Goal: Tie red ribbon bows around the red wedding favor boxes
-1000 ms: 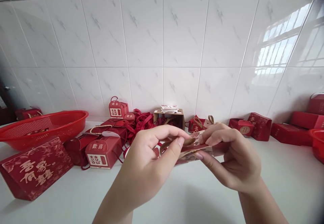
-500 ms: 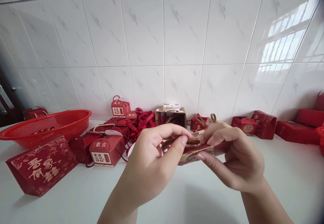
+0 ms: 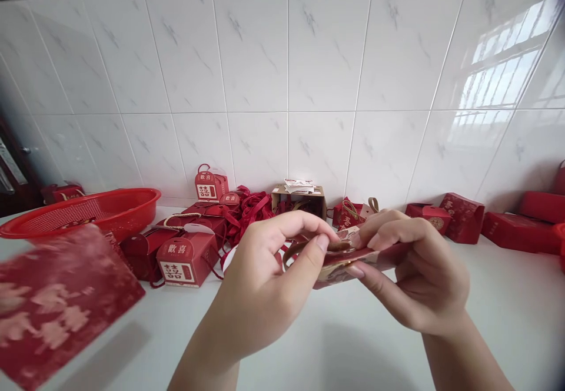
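Observation:
My right hand (image 3: 419, 273) holds a small red gift box (image 3: 344, 273) by its right end, thumb below and fingers on top. The box is tilted, with its patterned side partly showing. At its left end my left hand (image 3: 282, 279) pinches a golden-brown ribbon (image 3: 289, 252) between thumb and forefinger. The ribbon bends in a loop beside the box edge, and the fingers hide where it meets the box. Both hands are raised above the white tabletop (image 3: 282, 344).
A blurred red box with gold lettering (image 3: 70, 308) hangs above the table at the left. Behind it lies a red plastic basket (image 3: 132, 208). Red boxes (image 3: 180, 261), a heap of red ribbons (image 3: 253, 205) and a brown carton (image 3: 320, 196) line the wall. More red boxes (image 3: 507, 232) are at right.
The lettered red box at left has risen off the table and come nearer, blurred by motion; who lifts it is not visible. My hands have barely shifted, the right one slightly rightward.

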`<act>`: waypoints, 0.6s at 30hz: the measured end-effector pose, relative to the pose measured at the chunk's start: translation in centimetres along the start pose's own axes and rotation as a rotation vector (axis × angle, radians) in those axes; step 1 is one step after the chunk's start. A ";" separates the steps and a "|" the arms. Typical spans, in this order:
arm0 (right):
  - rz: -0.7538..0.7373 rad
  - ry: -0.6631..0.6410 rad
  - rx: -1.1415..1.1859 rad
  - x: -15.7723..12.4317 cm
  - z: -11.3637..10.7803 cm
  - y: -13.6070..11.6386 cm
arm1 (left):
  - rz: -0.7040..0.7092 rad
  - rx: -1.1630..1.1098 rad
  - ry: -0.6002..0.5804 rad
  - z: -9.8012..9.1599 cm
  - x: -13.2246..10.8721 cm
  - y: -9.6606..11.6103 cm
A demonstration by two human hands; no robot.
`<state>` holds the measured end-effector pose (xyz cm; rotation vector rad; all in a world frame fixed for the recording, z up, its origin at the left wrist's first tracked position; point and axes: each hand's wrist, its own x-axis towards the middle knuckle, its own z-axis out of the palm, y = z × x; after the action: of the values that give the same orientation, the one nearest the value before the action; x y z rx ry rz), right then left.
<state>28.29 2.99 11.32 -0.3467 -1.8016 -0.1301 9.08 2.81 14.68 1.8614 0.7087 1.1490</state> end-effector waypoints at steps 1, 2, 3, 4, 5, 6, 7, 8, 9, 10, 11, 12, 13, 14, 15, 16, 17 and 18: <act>0.002 0.003 -0.001 0.0 0.0 0.0 | 0.003 0.011 -0.005 0.0 0.0 0.0; 0.002 0.008 -0.003 0.0 0.0 0.0 | 0.008 0.019 -0.008 0.0 0.0 0.0; 0.004 0.014 -0.006 0.0 0.0 0.0 | 0.016 0.026 -0.010 0.0 0.0 0.0; 0.004 0.021 -0.008 0.0 0.1 0.0 | 0.026 0.029 -0.012 0.0 0.0 0.1; 0.001 0.027 -0.007 0.0 0.1 0.0 | 0.036 0.027 -0.015 0.0 -0.1 0.1; 0.000 0.033 -0.006 0.0 0.1 0.0 | 0.048 0.022 -0.020 0.0 -0.1 0.2; -0.001 0.040 -0.007 0.0 0.2 0.0 | 0.060 0.012 -0.029 0.0 -0.2 0.3; -0.004 0.048 -0.011 0.0 0.2 0.0 | 0.071 0.000 -0.041 0.0 -0.2 0.4; -0.010 0.055 -0.018 0.0 0.2 0.0 | 0.082 -0.018 -0.059 -0.1 -0.3 0.5; -0.019 0.067 -0.029 0.0 0.2 0.0 | 0.092 -0.040 -0.086 -0.2 -0.3 0.6; -0.029 0.083 -0.043 0.0 0.2 0.0 | 0.099 -0.065 -0.121 -0.4 -0.3 0.7; -0.043 0.106 -0.057 0.0 0.3 0.0 | 0.101 -0.093 -0.156 -0.5 -0.3 0.7; -0.059 0.132 -0.066 0.0 0.3 -0.1 | 0.104 -0.119 -0.186 -0.7 -0.3 0.6; -0.076 0.159 -0.074 0.0 0.3 -0.1 | 0.110 -0.136 -0.204 -0.8 -0.2 0.5; -0.095 0.183 -0.087 0.1 0.3 -0.1 | 0.120 -0.143 -0.212 -1.0 0.0 0.4; -0.114 0.203 -0.107 0.1 0.4 -0.1 | 0.133 -0.144 -0.206 -1.0 0.2 0.2; -0.134 0.218 -0.131 0.2 0.5 -0.2 | 0.146 -0.142 -0.193 -1.0 0.4 0.0; -0.149 0.230 -0.154 0.2 0.6 -0.2 | 0.157 -0.148 -0.185 -1.0 0.6 -0.2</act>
<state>27.67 3.01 11.38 -0.2936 -1.5915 -0.4001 8.40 3.72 14.99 1.8926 0.3691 1.0783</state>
